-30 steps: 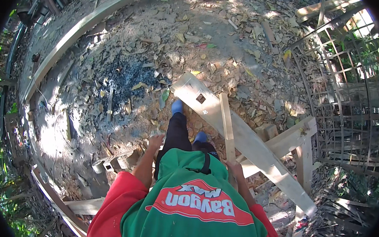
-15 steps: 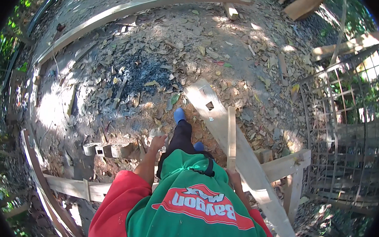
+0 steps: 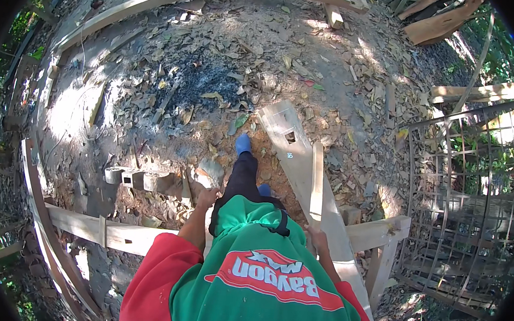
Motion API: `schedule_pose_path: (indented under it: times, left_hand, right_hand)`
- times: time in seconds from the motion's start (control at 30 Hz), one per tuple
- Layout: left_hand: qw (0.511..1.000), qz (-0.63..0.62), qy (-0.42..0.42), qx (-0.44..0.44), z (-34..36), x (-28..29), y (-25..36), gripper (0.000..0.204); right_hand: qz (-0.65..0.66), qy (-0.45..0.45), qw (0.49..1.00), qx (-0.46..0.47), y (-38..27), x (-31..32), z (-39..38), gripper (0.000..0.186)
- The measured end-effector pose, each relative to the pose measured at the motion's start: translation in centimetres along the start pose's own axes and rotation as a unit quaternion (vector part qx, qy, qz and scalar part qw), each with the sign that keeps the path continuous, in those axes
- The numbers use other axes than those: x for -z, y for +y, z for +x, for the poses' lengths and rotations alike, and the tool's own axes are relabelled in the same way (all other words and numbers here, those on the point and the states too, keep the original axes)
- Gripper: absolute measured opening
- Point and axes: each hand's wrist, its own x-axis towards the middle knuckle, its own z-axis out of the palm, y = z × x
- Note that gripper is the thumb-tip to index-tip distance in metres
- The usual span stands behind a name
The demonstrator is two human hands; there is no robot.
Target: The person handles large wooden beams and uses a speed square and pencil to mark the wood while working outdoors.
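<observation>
Both hands hang at the person's sides: the left hand (image 3: 207, 197) is loosely curled, holding nothing, near a horizontal wooden beam (image 3: 121, 235); whether the right hand (image 3: 318, 238) is clenched or slack cannot be told, though it is just beside a long mortised plank (image 3: 296, 157) lying across the leaf-strewn ground (image 3: 172, 87).

A worker at the lower centre of the frame wears a green jersey with red short sleeves (image 3: 151, 273) and a red-and-white chest emblem (image 3: 275, 278), black trousers (image 3: 242, 177) and blue shoes (image 3: 243, 143); both forearms are bare.
</observation>
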Motion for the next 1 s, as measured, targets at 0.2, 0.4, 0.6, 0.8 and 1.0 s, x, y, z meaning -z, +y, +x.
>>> schedule_pose_path:
  times: [0.2, 0.4, 0.6, 0.8, 1.0]
  left_hand:
    - [0.998, -0.022, 0.036, -0.037, 2.9, 1.0, 0.3, 0.03]
    - [0.98, -0.182, 0.052, 0.06, 5.1, 2.2, 2.9, 0.046]
    - [0.99, -0.133, 0.028, 0.048, 3.8, 2.3, 6.9, 0.047]
    - [0.98, -0.161, 0.001, 0.113, 2.1, 3.1, 7.4, 0.044]
    - [0.987, -0.116, -0.006, 0.108, 1.9, 4.2, 8.5, 0.045]
  right_hand:
    - [-0.019, 0.013, 1.0, 0.0, 0.2, -1.1, 0.7, 0.066]
    - [-0.013, 0.033, 0.999, -0.004, 1.9, -2.5, 2.3, 0.058]
    - [0.038, 0.043, 0.998, -0.011, 1.4, -2.6, 0.9, 0.049]
    - [0.059, 0.007, 0.998, -0.019, -2.7, -1.8, -1.9, 0.09]
    - [0.128, 0.028, 0.991, -0.006, -0.6, -2.9, -0.4, 0.071]
